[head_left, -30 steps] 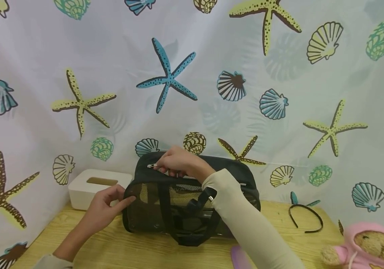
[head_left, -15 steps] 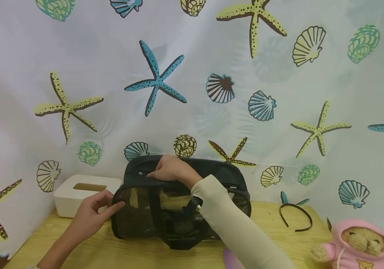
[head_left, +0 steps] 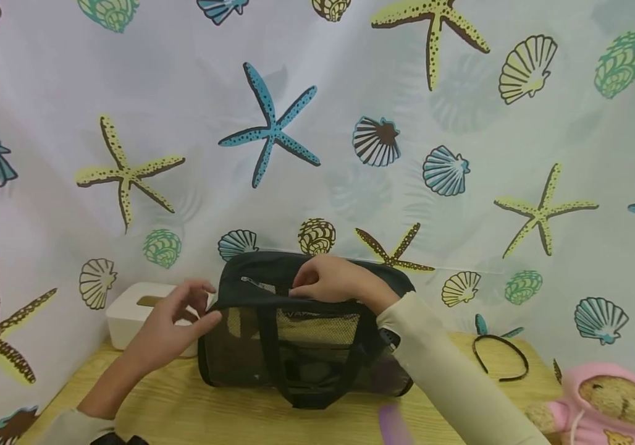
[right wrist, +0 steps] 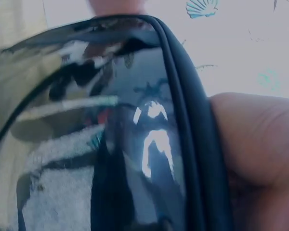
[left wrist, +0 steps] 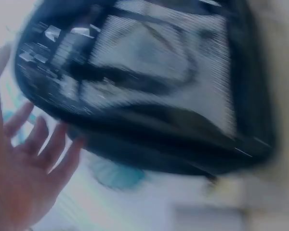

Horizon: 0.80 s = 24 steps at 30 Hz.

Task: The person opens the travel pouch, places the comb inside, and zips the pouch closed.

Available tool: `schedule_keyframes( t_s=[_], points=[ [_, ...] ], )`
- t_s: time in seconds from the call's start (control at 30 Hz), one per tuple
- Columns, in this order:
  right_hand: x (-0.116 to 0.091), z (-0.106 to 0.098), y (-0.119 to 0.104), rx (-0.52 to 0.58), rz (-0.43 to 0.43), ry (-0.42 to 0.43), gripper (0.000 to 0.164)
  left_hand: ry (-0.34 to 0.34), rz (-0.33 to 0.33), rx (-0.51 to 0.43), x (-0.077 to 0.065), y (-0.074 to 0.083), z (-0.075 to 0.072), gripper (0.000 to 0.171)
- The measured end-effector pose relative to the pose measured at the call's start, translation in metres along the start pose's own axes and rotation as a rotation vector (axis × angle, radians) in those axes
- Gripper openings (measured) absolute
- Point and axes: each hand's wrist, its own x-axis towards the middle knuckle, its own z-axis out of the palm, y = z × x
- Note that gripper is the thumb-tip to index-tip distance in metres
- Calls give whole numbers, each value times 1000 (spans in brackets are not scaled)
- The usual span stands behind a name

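Note:
A black carrier bag [head_left: 295,383] with clear and mesh panels and a hanging strap handle stands on the table. At its upper left corner is my left hand [head_left: 175,318], thumb in front and fingers spread loosely behind. The left wrist view is blurred, with the fingers [left wrist: 43,144] stretched along the bag's edge. On the bag's top, my right hand [head_left: 334,281] pinches at the zipper line, a zipper pull between thumb and forefinger mostly hidden. Another metal pull [head_left: 246,280] lies left of it, with a dark gap between. In the right wrist view, the clear panel [right wrist: 144,96] fills much of the frame.
A white tissue box [head_left: 134,309] stands behind the left hand. To the right lie a black headband [head_left: 501,358] and a teddy bear [head_left: 606,402] in a pink hoodie. A purple object [head_left: 394,426] is at the front, partly cut off. A shell-patterned curtain [head_left: 317,154] hangs behind.
My right hand has moved from the top's left end rightward along the zipper, and a gap shows behind it. The left hand has loosened a little at the corner.

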Motion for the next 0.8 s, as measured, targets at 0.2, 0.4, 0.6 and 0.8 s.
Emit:
schedule_keyframes(
  t_s=[0.2,0.4,0.6,0.8],
  points=[
    [-11,-10,15,-14,-82,-36,36,-33,211,185,57,60,3,13],
    [-9,-11,21,25,-102,-97,45,-443,131,321,95,83,26,36],
    [-16,-14,33,28,-62,-168,54,-586,-46,319,97,74,31,55],
    [-38,-19,62,52,-75,-142,59,-587,-32,323,100,71,31,64]
  ],
)
